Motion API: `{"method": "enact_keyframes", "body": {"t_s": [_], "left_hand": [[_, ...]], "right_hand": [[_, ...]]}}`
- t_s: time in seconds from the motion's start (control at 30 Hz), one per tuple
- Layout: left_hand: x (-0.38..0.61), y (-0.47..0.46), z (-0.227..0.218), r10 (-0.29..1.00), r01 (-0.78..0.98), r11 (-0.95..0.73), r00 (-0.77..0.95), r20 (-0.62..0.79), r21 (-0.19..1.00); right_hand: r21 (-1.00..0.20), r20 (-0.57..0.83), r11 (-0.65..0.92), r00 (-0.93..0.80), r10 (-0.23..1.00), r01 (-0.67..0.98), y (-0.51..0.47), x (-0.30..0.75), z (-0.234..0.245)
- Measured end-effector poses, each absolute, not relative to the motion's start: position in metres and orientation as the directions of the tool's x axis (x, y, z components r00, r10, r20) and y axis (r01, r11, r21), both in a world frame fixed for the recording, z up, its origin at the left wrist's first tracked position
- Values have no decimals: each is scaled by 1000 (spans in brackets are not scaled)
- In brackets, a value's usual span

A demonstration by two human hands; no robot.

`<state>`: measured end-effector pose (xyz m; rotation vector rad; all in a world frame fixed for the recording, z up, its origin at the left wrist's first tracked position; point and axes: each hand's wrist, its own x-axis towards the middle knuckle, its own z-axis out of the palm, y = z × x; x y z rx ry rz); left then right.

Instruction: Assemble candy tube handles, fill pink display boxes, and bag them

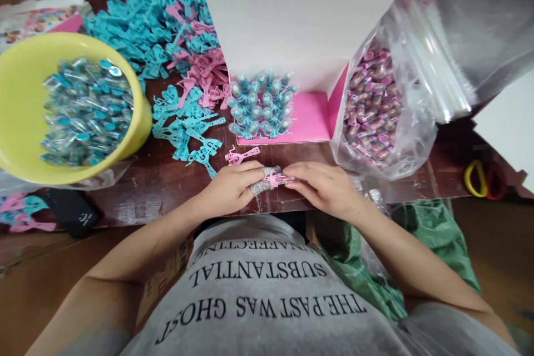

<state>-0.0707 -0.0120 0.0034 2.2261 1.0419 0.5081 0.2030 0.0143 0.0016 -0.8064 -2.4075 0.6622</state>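
At the table's front edge my left hand, with grey wrapping on its fingertips, is closed around a pink plastic piece. From the right, my right hand pinches a small clear capsule with pink parts, which meets the pink piece end to end. Whether the two are joined I cannot tell. A loose pink plastic piece lies just beyond my left hand. Behind my hands, a white box with a pink floor holds rows of upright blue pieces topped with clear capsules.
A yellow basin of blue-ended capsules stands left. Blue plastic pieces and pink ones are heaped behind. On the right are a plastic bag of pink capsules and scissors. A black phone-like object lies front left.
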Motion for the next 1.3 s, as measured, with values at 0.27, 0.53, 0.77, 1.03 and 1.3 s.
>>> {"method": "enact_keyframes", "body": {"t_s": [0.27,0.53,0.77,1.03,1.3], "left_hand": [[-45,-3,14,755,571,-533,654,46,625],[-20,-3,7,720,649,-688,669,185,326],[-24,-1,-1,742,673,-653,660,117,347],[-29,5,-23,895,397,77,378,-239,915],[-14,1,-19,856,135,421,268,-442,897]], "right_hand": [[-359,539,864,-677,500,353,5,230,-10],[-791,211,470,-548,810,391,5,232,3],[-943,-212,-74,-414,885,324,15,247,5],[-168,-56,38,-48,997,985,89,327,-13],[-692,12,257,-345,939,675,43,284,10]]}}
